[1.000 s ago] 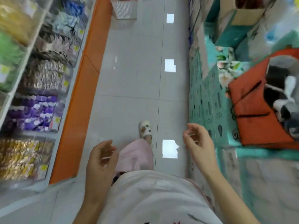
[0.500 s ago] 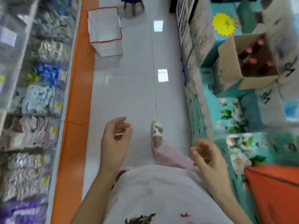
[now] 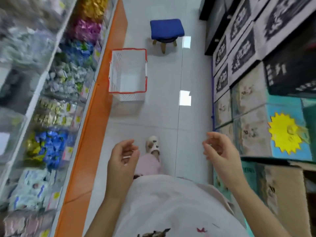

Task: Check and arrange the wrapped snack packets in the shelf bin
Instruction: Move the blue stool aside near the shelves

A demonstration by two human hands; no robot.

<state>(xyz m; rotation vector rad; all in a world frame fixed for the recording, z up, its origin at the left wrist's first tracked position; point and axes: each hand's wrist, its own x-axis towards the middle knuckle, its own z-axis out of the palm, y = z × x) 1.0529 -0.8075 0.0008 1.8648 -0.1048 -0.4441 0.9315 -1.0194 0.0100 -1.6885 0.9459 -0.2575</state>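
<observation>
Item: white basket (image 3: 127, 49), red-rimmed, standing on the tiled floor (image 3: 162, 108); I am taking it as my marker.

Item: left hand (image 3: 122, 159). I am holding it in the air on the near side of the basket, its fingers (image 3: 130, 144) curling loosely and narrowly, gripping nothing I can make out.

Item: right hand (image 3: 220, 151). I am holding it up nearer than the basket and to its right, fingers (image 3: 214, 135) likewise curling loosely around nothing.

Item: wrapped snack packets (image 3: 49, 146), blue, gold, silver and pink, lying in clear shelf bins (image 3: 70, 139) running along the basket's left, well apart from both hands.

Item: blue stool (image 3: 166, 29), standing just beyond the basket.

Item: slipper (image 3: 153, 146), on the basket's near side, showing between my hands.

Item: printed cartons (image 3: 248, 100), stacked to the basket's right.
</observation>
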